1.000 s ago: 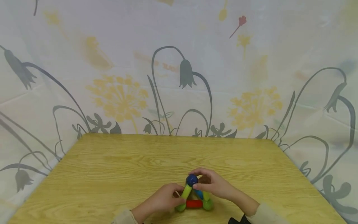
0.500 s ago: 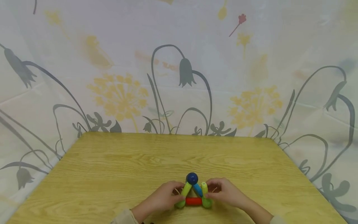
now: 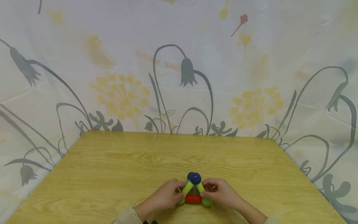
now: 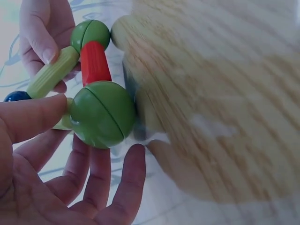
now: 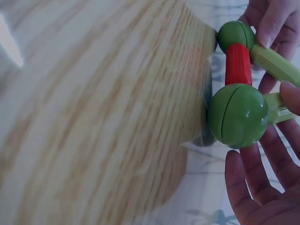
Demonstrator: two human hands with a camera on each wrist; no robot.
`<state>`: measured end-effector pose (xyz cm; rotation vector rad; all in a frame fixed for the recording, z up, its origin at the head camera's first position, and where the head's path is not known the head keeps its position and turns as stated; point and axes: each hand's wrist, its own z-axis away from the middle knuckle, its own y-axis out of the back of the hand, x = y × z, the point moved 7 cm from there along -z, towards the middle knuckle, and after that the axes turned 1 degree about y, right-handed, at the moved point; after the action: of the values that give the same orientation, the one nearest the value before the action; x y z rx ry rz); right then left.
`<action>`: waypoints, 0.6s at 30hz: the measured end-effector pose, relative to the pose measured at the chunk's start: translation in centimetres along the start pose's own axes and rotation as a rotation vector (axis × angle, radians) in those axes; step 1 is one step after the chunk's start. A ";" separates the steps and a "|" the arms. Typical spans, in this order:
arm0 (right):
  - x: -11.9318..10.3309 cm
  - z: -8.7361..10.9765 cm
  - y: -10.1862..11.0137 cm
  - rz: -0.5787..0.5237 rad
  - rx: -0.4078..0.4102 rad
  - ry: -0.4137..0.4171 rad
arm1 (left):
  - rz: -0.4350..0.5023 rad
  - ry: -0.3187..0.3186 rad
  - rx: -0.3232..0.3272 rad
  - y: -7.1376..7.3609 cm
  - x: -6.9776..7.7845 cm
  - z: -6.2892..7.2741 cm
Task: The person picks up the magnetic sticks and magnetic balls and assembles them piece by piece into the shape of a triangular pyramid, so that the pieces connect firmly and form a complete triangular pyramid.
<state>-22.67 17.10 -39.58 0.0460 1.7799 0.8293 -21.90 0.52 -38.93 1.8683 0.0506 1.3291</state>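
Magnetic rods and balls form a small frame on the table in the head view. Its red rod [image 3: 193, 199] lies low between two green balls [image 4: 104, 115]. From these balls, a left yellow-green rod [image 3: 188, 188] and a right yellow-green rod [image 3: 200, 187] lean up to a dark blue ball [image 3: 195, 178]. A second dark blue ball [image 3: 190, 175] and blue rods show partly behind. My left hand [image 3: 167, 195] pinches the left yellow-green rod near its lower end. On the other side, my right hand [image 3: 223, 193] pinches the right yellow-green rod.
The frame stands near the front of the wood-grain table [image 3: 126, 161]. A pale flower-printed curtain [image 3: 179, 93] hangs behind the table and along its sides. Small black objects [image 3: 151, 222] show at the bottom edge.
My right hand left the dark blue ball and moved down to the right yellow-green rod. That rod stood nearly upright, apart from the ball; it now leans left and meets it.
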 end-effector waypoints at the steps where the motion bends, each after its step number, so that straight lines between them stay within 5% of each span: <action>1: 0.0 0.0 0.0 -0.001 0.004 0.001 | 0.000 0.001 0.004 0.0 0.0 0.0; 18: 0.8 0.1 0.0 0.007 0.030 0.004 | 0.098 0.077 0.023 -0.1 -1.2 0.0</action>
<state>-22.87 17.42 -40.24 0.0700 1.7972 0.8086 -22.36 -0.01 -39.96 1.8593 0.0140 1.4731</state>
